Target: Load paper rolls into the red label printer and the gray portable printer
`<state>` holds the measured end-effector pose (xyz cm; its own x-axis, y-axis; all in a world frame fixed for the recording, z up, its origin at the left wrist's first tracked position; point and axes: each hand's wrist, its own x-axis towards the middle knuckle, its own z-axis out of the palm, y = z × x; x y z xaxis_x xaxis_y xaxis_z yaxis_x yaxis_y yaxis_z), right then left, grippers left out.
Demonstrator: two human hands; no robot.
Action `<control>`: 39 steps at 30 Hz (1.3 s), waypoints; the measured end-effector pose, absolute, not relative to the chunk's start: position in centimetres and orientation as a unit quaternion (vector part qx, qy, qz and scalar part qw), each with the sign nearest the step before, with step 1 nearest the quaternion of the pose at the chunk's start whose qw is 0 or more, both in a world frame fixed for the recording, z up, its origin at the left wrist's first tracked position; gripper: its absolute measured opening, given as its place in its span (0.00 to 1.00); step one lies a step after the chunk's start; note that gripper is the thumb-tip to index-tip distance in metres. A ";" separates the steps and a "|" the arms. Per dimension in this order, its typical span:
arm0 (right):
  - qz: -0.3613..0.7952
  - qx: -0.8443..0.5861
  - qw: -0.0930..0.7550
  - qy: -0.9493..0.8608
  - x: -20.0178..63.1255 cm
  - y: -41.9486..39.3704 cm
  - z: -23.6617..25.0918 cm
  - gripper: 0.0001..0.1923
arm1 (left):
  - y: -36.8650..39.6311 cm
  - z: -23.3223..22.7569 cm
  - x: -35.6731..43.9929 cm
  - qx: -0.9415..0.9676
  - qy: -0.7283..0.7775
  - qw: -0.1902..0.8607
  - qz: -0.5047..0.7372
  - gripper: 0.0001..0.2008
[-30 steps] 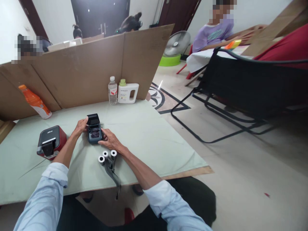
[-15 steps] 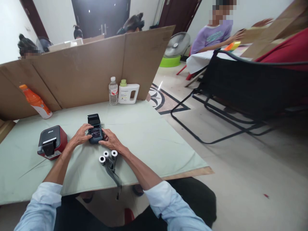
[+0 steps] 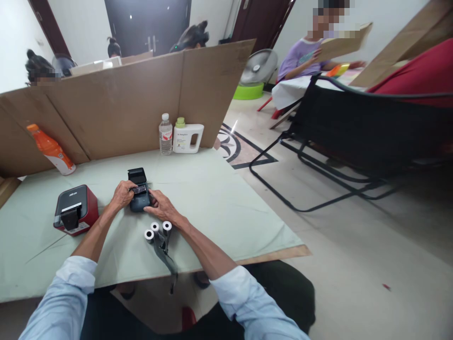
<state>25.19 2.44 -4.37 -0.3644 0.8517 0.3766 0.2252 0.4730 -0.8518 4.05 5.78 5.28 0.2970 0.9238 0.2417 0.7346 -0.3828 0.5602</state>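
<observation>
A small dark grey label printer [image 3: 139,198] sits on the pale green table [image 3: 212,198] with its lid [image 3: 136,175] raised. My left hand [image 3: 122,195] grips its left side, fingers over the open paper bay. My right hand [image 3: 159,205] holds the printer's right side. Three small white paper rolls [image 3: 155,230] lie just in front of my right wrist, with a grey strip trailing off the table edge.
A red and black printer [image 3: 75,208] stands at the left. An orange bottle [image 3: 50,148] leans on the cardboard screen [image 3: 123,101]; a water bottle [image 3: 165,134] and white jug [image 3: 187,137] stand by it. A black folding chair [image 3: 354,137] is at the right. Other people sit beyond.
My left hand moved from the lid down to the printer's left side and over the bay. The person at the far table lifted a cardboard sheet.
</observation>
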 end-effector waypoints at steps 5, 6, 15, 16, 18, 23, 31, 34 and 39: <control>0.371 -0.360 0.438 -0.735 25.1 2.4 -4.3 0.41 | 6.1 5.9 4.3 0.766 0.553 0.164 0.283 0.17; 0.373 -0.359 0.439 -0.734 25.2 2.4 -4.3 0.41 | 6.1 6.0 4.3 0.763 0.555 0.170 0.285 0.17; 0.358 -0.356 0.468 -0.726 25.2 2.2 -3.6 0.36 | 4.9 8.9 5.2 0.756 0.531 0.209 0.320 0.07; 0.359 -0.357 0.475 -0.720 25.2 2.1 -3.3 0.34 | 4.6 9.3 5.4 0.759 0.528 0.209 0.320 0.07; 0.371 -0.357 0.495 -0.700 25.5 1.9 -2.5 0.31 | 4.0 10.0 6.0 0.766 0.523 0.206 0.313 0.07; 0.402 -0.351 0.553 -0.640 27.1 1.9 0.7 0.24 | 2.4 11.2 8.3 0.811 0.479 0.225 0.249 0.08; 0.451 -0.395 0.574 -0.558 31.1 -1.2 3.0 0.24 | 1.0 10.2 12.7 0.832 0.391 0.349 0.184 0.06; 0.448 -0.426 0.587 -0.523 32.4 -3.4 2.3 0.23 | 0.5 9.0 14.1 0.842 0.361 0.364 0.169 0.07; 0.361 -0.484 0.585 -0.541 34.6 -6.9 0.9 0.15 | -0.5 8.3 16.3 0.911 0.338 0.221 0.079 0.12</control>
<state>34.56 -6.91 0.85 0.1524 0.9468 0.2835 0.1016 0.2703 -0.9574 16.28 -0.48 8.29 0.7585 0.6517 -0.0059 0.5818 -0.6730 0.4567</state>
